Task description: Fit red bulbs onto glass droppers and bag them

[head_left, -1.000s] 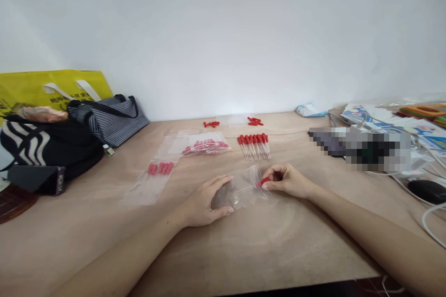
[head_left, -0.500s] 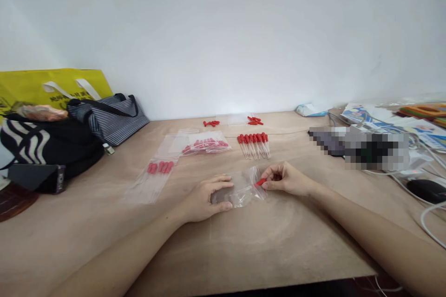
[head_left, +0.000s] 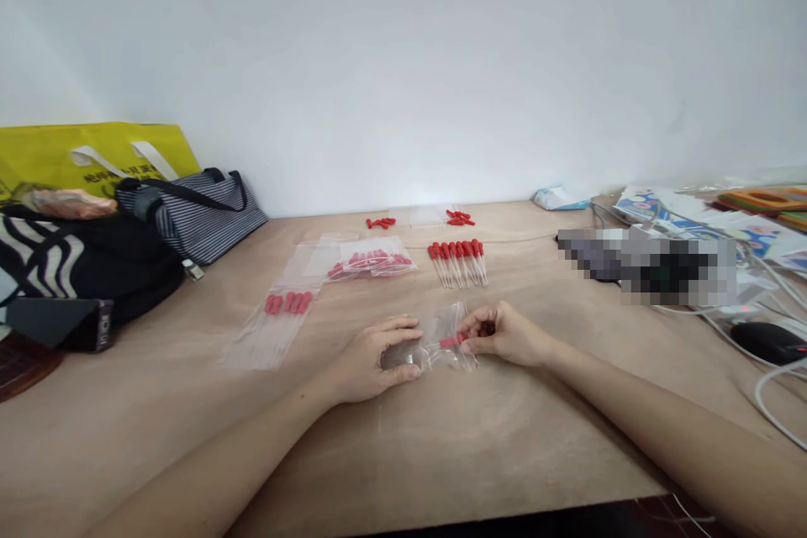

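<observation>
My right hand [head_left: 504,334] pinches a dropper by its red rubber bulb [head_left: 451,342]; the bulb is partly inside the mouth of a clear zip bag [head_left: 435,324] lying on the table. My left hand [head_left: 369,359] holds the bag's other end down, thumb and fingers curved around it. The dropper's glass stem is hard to make out in the plastic. Beyond my right hand several red-bulbed droppers [head_left: 457,261] lie in a row, bulbs away from me. To the left are filled bags of droppers [head_left: 371,259] and a long clear bag [head_left: 271,328] with several red bulbs showing.
Loose red bulbs [head_left: 382,223] and glass stems with more bulbs [head_left: 460,218] lie near the wall. A striped bag [head_left: 195,214], black bag [head_left: 119,269] and yellow bag [head_left: 132,139] stand at left. Cables, papers and a black mouse [head_left: 766,342] occupy the right.
My right hand has moved left, pushing the dropper further into the zip bag. My left hand stays on the bag.
</observation>
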`<state>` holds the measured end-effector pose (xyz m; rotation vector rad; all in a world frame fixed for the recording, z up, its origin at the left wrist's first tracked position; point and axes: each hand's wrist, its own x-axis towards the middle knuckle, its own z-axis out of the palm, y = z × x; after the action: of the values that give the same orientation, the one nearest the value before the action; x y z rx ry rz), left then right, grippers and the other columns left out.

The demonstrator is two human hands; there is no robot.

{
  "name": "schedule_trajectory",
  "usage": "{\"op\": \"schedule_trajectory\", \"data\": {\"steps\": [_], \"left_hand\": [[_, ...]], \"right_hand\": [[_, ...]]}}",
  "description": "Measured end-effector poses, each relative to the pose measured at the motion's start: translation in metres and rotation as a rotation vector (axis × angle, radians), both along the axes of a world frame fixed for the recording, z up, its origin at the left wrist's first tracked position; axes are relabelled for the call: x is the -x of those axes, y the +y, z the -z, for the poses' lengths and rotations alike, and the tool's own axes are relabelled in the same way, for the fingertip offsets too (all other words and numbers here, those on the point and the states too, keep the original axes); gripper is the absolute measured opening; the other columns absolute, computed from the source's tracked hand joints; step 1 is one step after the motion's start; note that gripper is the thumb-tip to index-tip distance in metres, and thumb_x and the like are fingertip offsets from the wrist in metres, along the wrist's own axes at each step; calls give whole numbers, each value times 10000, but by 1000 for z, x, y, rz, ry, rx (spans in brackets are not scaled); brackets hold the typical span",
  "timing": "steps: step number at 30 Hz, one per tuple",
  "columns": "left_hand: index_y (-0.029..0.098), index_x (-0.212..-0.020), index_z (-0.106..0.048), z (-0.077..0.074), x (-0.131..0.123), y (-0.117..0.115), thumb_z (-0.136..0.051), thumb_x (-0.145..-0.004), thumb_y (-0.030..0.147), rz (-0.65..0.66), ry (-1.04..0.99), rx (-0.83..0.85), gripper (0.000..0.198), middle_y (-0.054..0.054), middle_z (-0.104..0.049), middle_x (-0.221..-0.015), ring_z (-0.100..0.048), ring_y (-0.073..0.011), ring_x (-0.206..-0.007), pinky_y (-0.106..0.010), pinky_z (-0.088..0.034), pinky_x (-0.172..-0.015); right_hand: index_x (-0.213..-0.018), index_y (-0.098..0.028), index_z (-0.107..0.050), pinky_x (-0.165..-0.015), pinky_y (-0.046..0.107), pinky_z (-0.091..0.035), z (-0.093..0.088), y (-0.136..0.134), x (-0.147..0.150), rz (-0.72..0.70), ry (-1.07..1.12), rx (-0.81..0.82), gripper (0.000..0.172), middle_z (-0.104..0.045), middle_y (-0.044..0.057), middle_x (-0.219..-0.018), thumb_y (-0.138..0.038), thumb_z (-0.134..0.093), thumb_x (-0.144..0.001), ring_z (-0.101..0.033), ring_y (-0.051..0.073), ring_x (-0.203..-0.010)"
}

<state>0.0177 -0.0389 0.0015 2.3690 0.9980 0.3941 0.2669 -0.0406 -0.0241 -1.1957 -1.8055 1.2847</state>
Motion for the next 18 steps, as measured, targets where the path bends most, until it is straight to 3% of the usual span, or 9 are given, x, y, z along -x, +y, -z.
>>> {"op": "schedule_trajectory", "data": {"steps": [8, 13, 15, 18], "left_hand": [[240, -1009, -614, -2, 5, 3, -576, -752, 346, 54, -66, 9, 281, -41, -550, -1166, -494, -202, -1088, -348, -388, -927], [238, -1023, -610, -3, 7, 4, -548, -773, 345, 69, -47, -20, 280, -43, -555, -1154, -506, -195, -1068, -340, -390, -924], [240, -1032, -608, -4, 9, 5, -549, -769, 357, 72, -20, -36, 294, -48, -547, -1162, -491, -202, -1084, -352, -380, -932], [252, -1073, -586, -7, 11, 4, -552, -763, 359, 96, 30, -43, 330, -51, -517, -1200, -452, -211, -1124, -372, -359, -950]], "right_hand": [[-985, -161, -609, -480, 196, -341, 1, 7, -15, -43, 50, -17, 444, -448, -70, -551, -321, -709, -583, -396, 50, -480], [-786, -153, -636, -463, 195, -326, 2, 14, -28, -1, 27, 24, 326, -504, -50, -552, -340, -728, -536, -411, 56, -479], [-694, -151, -615, -468, 194, -332, 0, 22, -34, 66, 26, 43, 281, -537, -35, -578, -342, -729, -522, -436, 63, -500], [-644, -150, -573, -471, 192, -344, -4, 42, -41, 333, -5, 25, 238, -548, -25, -581, -337, -694, -559, -448, 68, -500]]}}
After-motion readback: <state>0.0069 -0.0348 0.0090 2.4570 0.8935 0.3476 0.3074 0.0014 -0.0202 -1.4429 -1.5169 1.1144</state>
